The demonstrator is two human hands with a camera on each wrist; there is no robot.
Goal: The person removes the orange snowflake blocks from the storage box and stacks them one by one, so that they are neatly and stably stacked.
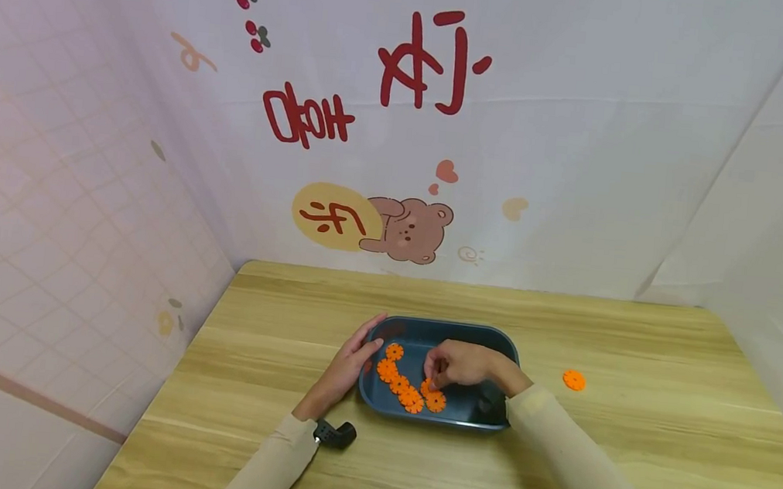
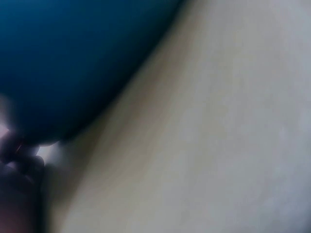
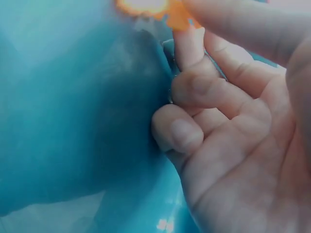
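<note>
A dark blue rectangular basin (image 1: pixel 432 420) stands on the table and holds several orange notched plastic discs, most of them in a curved, overlapping row (image 1: pixel 398 385) along its left side. My left hand (image 1: pixel 342 368) holds the basin's left edge, thumb over the rim and fingers along the outer wall. Inside the basin, my right hand (image 1: pixel 463 362) pinches an orange notched disc (image 3: pixel 181 18) between thumb and index finger, the other fingers curled in. Another orange disc (image 1: pixel 436 403) lies just below those fingertips in the head view.
One loose orange disc (image 1: pixel 574 380) lies on the wooden table (image 1: pixel 661 439) to the right of the basin. A black camera mount (image 1: pixel 335 434) sits at the left wrist. Behind the table rises a white wall covering (image 1: pixel 576 214) with printed figures.
</note>
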